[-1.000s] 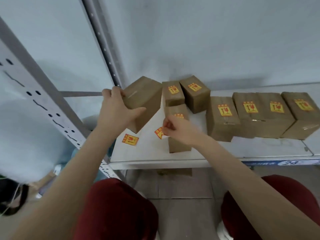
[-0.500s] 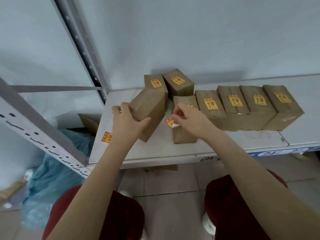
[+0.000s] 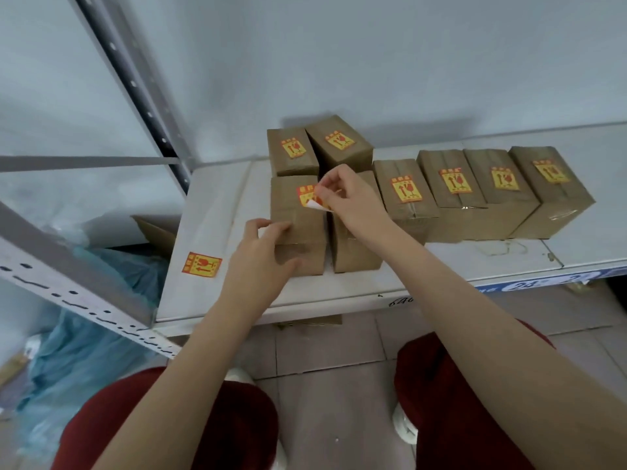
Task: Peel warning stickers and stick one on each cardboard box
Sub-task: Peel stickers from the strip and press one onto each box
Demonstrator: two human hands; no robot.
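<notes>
A plain brown cardboard box (image 3: 294,228) stands on the white shelf (image 3: 217,212) in the front row. My left hand (image 3: 263,262) rests on its near end with fingers around its corner. My right hand (image 3: 349,196) pinches a yellow-and-red warning sticker (image 3: 309,196) over the box's top; its white backing curls up at the lower edge. Another box (image 3: 356,252) sits right beside it, mostly hidden under my right hand. Several boxes (image 3: 451,195) with stickers on top stand behind and to the right.
A spare warning sticker (image 3: 201,264) lies flat on the shelf's left front. A grey perforated upright (image 3: 135,86) and crossbeam (image 3: 68,286) stand at the left. Blue plastic and an open carton (image 3: 156,228) lie below left. My red-clad knees are under the shelf edge.
My left hand has set the plain box down flat in the front row beside its neighbour. My right hand has carried the sticker up onto that box's top. The camera has tilted down.
</notes>
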